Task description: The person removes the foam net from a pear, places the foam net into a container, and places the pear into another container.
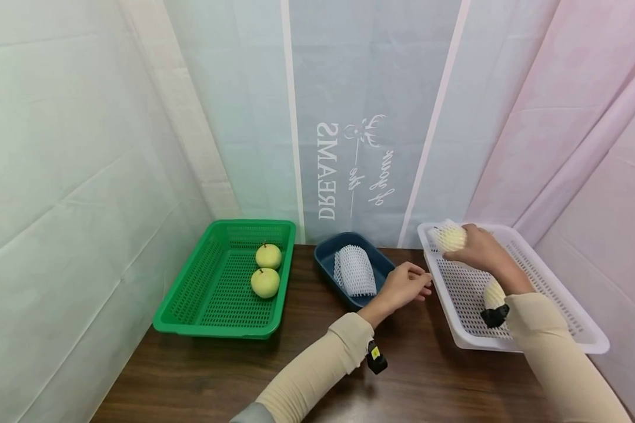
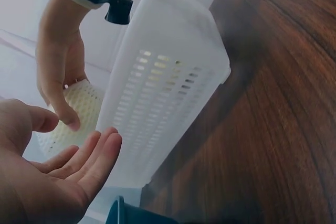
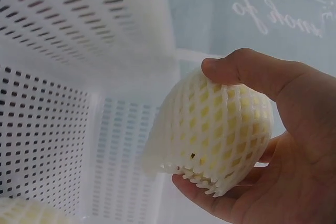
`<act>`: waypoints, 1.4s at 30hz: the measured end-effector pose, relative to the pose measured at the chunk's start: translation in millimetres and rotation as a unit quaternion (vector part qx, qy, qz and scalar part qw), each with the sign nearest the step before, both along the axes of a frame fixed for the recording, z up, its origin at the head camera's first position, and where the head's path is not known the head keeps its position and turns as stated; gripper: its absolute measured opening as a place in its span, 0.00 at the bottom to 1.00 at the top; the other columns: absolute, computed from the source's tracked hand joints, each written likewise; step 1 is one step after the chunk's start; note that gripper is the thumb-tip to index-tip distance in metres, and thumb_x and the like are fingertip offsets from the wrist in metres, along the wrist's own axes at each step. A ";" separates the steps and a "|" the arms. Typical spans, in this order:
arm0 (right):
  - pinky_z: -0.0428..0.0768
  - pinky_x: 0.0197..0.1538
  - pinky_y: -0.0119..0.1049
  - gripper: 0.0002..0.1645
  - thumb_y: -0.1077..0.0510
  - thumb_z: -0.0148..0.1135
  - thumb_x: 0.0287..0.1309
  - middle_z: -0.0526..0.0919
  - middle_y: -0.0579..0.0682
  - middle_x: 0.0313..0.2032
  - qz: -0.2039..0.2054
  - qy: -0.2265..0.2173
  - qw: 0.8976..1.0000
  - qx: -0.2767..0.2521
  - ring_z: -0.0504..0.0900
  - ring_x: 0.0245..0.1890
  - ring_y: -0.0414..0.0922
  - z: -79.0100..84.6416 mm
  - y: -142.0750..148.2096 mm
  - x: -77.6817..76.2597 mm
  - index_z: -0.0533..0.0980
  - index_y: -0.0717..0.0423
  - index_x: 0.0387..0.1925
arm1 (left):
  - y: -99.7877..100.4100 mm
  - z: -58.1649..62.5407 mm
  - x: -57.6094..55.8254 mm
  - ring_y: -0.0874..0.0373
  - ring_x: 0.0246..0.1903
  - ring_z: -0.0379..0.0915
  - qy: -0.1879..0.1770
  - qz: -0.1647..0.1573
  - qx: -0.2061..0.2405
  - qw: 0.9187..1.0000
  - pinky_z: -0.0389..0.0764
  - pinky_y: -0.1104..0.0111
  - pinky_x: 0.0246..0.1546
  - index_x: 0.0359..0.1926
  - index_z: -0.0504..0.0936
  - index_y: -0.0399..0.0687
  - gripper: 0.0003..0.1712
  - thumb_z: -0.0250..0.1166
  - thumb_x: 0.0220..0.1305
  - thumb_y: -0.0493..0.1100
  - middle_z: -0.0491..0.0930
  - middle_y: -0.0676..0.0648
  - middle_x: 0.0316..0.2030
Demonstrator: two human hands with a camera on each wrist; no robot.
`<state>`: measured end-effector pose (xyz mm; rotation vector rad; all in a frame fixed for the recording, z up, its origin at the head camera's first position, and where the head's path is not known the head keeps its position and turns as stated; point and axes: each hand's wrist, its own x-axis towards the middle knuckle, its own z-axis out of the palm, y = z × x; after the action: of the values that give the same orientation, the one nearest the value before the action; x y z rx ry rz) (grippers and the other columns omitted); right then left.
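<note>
In the head view my right hand (image 1: 478, 249) grips a pear in a white foam net (image 1: 450, 237) above the far left corner of the white basket (image 1: 457, 326). The right wrist view shows thumb and fingers around the netted pear (image 3: 220, 124). My left hand (image 1: 404, 286) is beside the basket's left wall, palm up with fingers loosely extended, holding nothing; in the left wrist view this hand (image 2: 58, 166) is just below the netted pear. Another netted pear (image 1: 493, 294) lies in the white basket, partly hidden by the right wrist.
A dark blue tray (image 1: 325, 258) holds white foam nets (image 1: 356, 271) in the middle. On the left, a green basket (image 1: 214, 332) contains two bare pears (image 1: 265, 283). A curtain with mirrored lettering hangs behind the brown wooden table (image 1: 307, 358).
</note>
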<state>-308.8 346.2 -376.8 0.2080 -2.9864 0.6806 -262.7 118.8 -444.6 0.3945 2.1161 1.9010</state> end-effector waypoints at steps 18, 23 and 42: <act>0.77 0.38 0.42 0.51 0.51 0.81 0.50 0.82 0.72 0.48 0.029 0.038 0.998 -0.036 0.82 0.40 0.58 13.6 -42.2 6.1 0.68 0.79 0.65 | -15.8 3.4 -23.5 0.47 0.46 0.91 0.015 0.049 0.031 0.998 0.91 0.62 0.44 0.55 0.83 0.44 0.13 0.62 0.80 0.48 0.90 0.40 0.46; 0.79 0.43 0.48 0.52 0.50 0.81 0.53 0.82 0.73 0.52 0.041 0.037 0.997 -0.045 0.82 0.45 0.60 15.5 -53.7 9.6 0.67 0.79 0.67 | -23.3 4.2 -28.2 0.51 0.48 0.90 0.017 0.050 0.032 0.998 0.90 0.62 0.47 0.59 0.83 0.45 0.17 0.61 0.81 0.50 0.90 0.43 0.49; 0.82 0.44 0.49 0.54 0.54 0.78 0.57 0.77 0.74 0.62 0.062 0.032 0.992 -0.110 0.82 0.50 0.62 4.8 -88.9 25.9 0.61 0.74 0.75 | -49.0 5.2 -35.8 0.39 0.63 0.80 0.028 -0.023 0.104 0.994 0.86 0.55 0.60 0.72 0.72 0.43 0.30 0.60 0.81 0.56 0.82 0.44 0.57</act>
<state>-282.9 257.3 -372.0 0.3947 -2.8279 0.9878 -298.5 69.7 -439.4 0.5417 1.9287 2.1139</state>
